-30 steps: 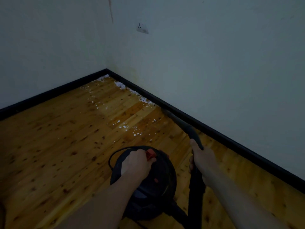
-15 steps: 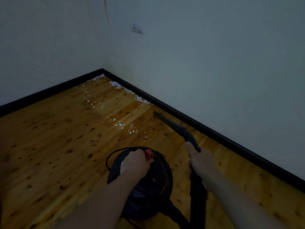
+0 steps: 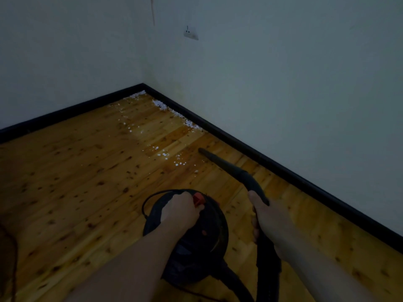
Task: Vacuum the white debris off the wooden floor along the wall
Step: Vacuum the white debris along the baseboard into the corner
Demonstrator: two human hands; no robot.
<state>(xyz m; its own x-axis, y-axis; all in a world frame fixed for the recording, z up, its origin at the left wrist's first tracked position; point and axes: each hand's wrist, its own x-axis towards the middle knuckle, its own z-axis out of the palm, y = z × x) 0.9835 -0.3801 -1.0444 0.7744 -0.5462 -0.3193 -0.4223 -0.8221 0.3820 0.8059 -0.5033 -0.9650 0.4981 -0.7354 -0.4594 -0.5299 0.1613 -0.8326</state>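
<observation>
Left hand (image 3: 180, 211) is curled over the top handle of the black vacuum canister (image 3: 192, 243), beside its red switch (image 3: 198, 199); the canister sits on the wooden floor (image 3: 65, 192). Right hand (image 3: 262, 216) is wrapped round the black wand (image 3: 246, 177) near its bend, hose trailing below.

Nozzle tip (image 3: 201, 150) hangs just beside the nearest scatter of white debris (image 3: 174, 159), apparently slightly off the boards; contact cannot be confirmed in this dim light.

Recommendation for the step in hand: lower the tip close to the boards and sweep slowly leftward through the near scatter, so flakes are drawn in and not flicked aside. Then run the tip along the black skirting (image 3: 239, 140), where a denser line of debris (image 3: 192, 125) lies, up to the corner pile (image 3: 160, 104).

Risk: light flakes may scatter if the wand moves fast. Draw the canister forward before reaching the corner.
</observation>
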